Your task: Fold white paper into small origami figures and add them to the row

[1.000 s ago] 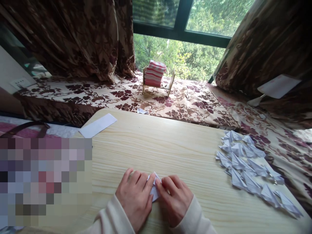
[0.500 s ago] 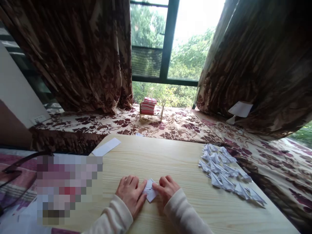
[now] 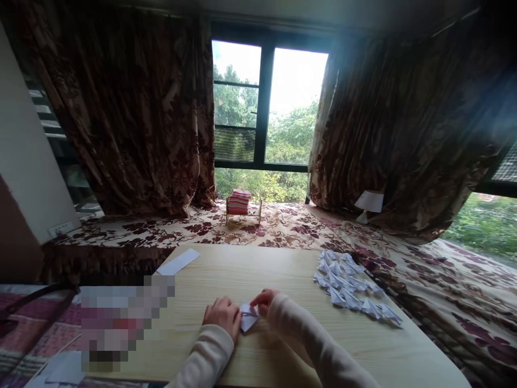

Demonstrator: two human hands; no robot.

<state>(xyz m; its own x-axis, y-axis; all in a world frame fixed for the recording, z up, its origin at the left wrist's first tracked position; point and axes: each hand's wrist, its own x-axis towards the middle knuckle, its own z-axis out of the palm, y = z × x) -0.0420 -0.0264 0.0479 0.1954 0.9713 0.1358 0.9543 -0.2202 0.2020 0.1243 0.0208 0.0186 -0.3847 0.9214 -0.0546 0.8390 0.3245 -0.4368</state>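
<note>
A small piece of white folded paper (image 3: 250, 321) lies on the pale wooden table between my hands, its near end narrowing to a point. My left hand (image 3: 222, 314) rests palm down and holds the paper's left side against the tabletop. At the paper's upper right edge, my right hand (image 3: 264, 302) is closed, with its fingers curled and the fingertips on a fold. Part of the paper's left edge is hidden beneath the left fingers.
Several folded white paper pieces (image 3: 349, 285) lie grouped in rows on the table's right side. A flat white paper strip (image 3: 179, 262) sits at the far left corner. Beyond the table, a patterned ledge bears a small rack of striped cloth (image 3: 238, 202) and a lamp (image 3: 369, 201).
The view has tilted up, showing more of the window. My right hand has turned, its forearm now reaching further across, and its fingers have shifted to the paper's upper edge. My left hand stays on the paper.
</note>
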